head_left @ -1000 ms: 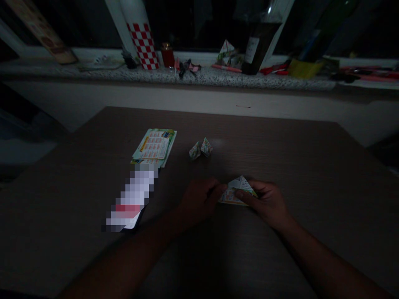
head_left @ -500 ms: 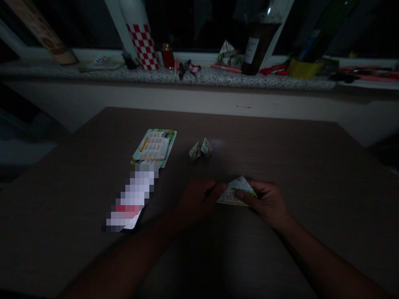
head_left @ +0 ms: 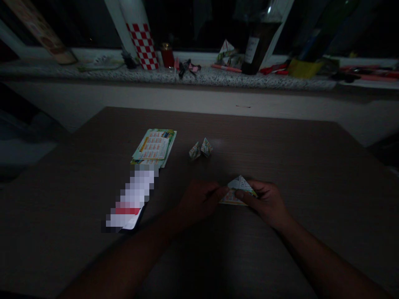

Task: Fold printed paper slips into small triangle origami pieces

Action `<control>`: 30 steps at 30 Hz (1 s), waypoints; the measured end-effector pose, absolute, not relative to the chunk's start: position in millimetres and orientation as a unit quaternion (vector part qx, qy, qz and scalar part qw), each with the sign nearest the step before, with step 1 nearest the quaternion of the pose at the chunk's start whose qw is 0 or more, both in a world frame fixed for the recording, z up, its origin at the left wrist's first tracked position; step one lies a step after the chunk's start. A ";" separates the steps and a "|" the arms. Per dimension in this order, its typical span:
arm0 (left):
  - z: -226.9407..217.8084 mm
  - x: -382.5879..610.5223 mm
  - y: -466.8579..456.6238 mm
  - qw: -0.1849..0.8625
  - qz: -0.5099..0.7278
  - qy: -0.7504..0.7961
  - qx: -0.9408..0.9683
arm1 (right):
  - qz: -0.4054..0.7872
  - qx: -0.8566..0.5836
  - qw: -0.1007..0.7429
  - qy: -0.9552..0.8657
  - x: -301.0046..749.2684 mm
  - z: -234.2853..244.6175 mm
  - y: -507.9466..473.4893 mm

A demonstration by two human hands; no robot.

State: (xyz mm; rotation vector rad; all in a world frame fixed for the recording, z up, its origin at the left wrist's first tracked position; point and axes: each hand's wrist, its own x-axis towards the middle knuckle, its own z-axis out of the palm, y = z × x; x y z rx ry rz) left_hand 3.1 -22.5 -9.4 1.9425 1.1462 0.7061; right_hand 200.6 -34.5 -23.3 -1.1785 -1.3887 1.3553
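Note:
A printed paper sheet (head_left: 239, 184), folded to a point at the top, is held between my two hands low over the table. My left hand (head_left: 202, 199) pinches its left edge, thumb on the front. My right hand (head_left: 268, 204) grips the right side, with the thumb laid across the printed face and the fingers behind. Beyond the hands stand two small folded paper pieces, one on the left (head_left: 195, 151) and one on the right (head_left: 206, 148). A stack of printed sheets (head_left: 154, 144) lies to their left.
A phone (head_left: 134, 222) with a blurred-out screen lies in front of the stack on the wooden table (head_left: 274, 145). Along the granite windowsill (head_left: 212, 79) stand a red-and-white checkered bottle (head_left: 144, 45), a dark bottle (head_left: 257, 50), a red jar (head_left: 167, 56) and small clutter.
My left hand has slid slightly to the right along the paper's left edge. The folded tip has shifted a little left. The rest of the table looks the same.

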 end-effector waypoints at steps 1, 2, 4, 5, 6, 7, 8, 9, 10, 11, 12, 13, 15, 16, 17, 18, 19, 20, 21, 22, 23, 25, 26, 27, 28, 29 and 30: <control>-9.3 3.1 -22.7 0.379 0.279 0.450 0.759 | 0.542 -0.469 0.421 -0.555 200.8 -23.7 -34.2; -9.2 3.0 -22.9 0.381 0.280 0.452 0.757 | 0.543 -0.469 0.420 -0.556 201.0 -24.2 -33.8; -9.5 2.5 -23.2 0.389 0.280 0.459 0.748 | 0.544 -0.469 0.419 -0.555 201.0 -25.1 -33.0; -9.7 2.1 -23.3 0.395 0.278 0.463 0.744 | 0.546 -0.468 0.422 -0.552 200.9 -25.5 -32.6; -10.0 1.7 -23.2 0.397 0.278 0.465 0.740 | 0.549 -0.464 0.426 -0.549 200.8 -25.8 -32.3; -10.3 1.3 -23.0 0.398 0.277 0.467 0.739 | 0.552 -0.459 0.432 -0.546 200.7 -26.1 -32.1; -10.6 1.0 -22.7 0.396 0.278 0.471 0.737 | 0.555 -0.453 0.441 -0.541 200.7 -26.6 -31.9; -10.8 0.8 -22.4 0.395 0.279 0.473 0.736 | 0.558 -0.446 0.451 -0.535 200.9 -27.2 -31.7; -10.9 0.7 -22.0 0.395 0.280 0.475 0.735 | 0.562 -0.439 0.459 -0.529 201.2 -28.1 -31.6; -10.9 0.6 -21.7 0.395 0.279 0.476 0.735 | 0.568 -0.432 0.464 -0.525 201.7 -29.1 -31.5; -10.9 0.6 -21.4 0.397 0.278 0.476 0.734 | 0.573 -0.425 0.467 -0.522 202.4 -30.1 -31.5; -10.9 0.7 -21.2 0.400 0.277 0.475 0.734 | 0.579 -0.419 0.468 -0.520 203.1 -31.2 -31.5; -11.1 0.8 -20.8 0.406 0.275 0.471 0.733 | 0.584 -0.413 0.463 -0.523 204.2 -32.7 -31.6; -11.4 0.7 -20.6 0.408 0.274 0.472 0.732 | 0.583 -0.414 0.462 -0.524 204.5 -33.0 -31.7; -11.8 0.6 -20.4 0.411 0.273 0.472 0.730 | 0.582 -0.417 0.462 -0.524 204.7 -33.2 -31.7; -12.4 0.5 -20.2 0.414 0.273 0.472 0.729 | 0.580 -0.420 0.462 -0.523 204.7 -33.2 -31.8; -13.1 0.2 -19.9 0.416 0.271 0.472 0.729 | 0.579 -0.423 0.462 -0.522 204.6 -33.1 -31.9; -13.9 0.0 -19.8 0.417 0.269 0.470 0.730 | 0.579 -0.423 0.463 -0.522 204.5 -32.9 -31.9; -14.5 -0.3 -19.6 0.417 0.269 0.469 0.730 | 0.578 -0.423 0.463 -0.522 204.4 -32.8 -31.8; -15.0 -0.5 -19.5 0.417 0.271 0.469 0.730 | 0.577 -0.423 0.464 -0.522 204.3 -32.7 -31.8; -15.3 -0.8 -19.5 0.414 0.274 0.470 0.730 | 0.576 -0.424 0.464 -0.523 204.3 -32.7 -31.7; -15.0 -1.1 -19.8 0.400 0.280 0.472 0.734 | 0.574 -0.427 0.466 -0.520 204.3 -32.8 -31.5; -14.5 -1.1 -20.0 0.392 0.283 0.473 0.736 | 0.573 -0.430 0.468 -0.517 204.2 -32.7 -31.5; -13.9 -1.1 -20.3 0.384 0.285 0.475 0.739 | 0.573 -0.433 0.471 -0.512 204.2 -32.7 -31.6; -13.3 -1.1 -20.5 0.378 0.286 0.476 0.741 | 0.572 -0.436 0.475 -0.507 204.0 -32.5 -31.7; -12.8 -1.0 -20.8 0.374 0.288 0.478 0.741 | 0.572 -0.436 0.478 -0.503 203.8 -32.3 -31.8; -12.4 -0.9 -21.0 0.372 0.291 0.481 0.739 | 0.574 -0.435 0.481 -0.499 203.7 -32.1 -31.9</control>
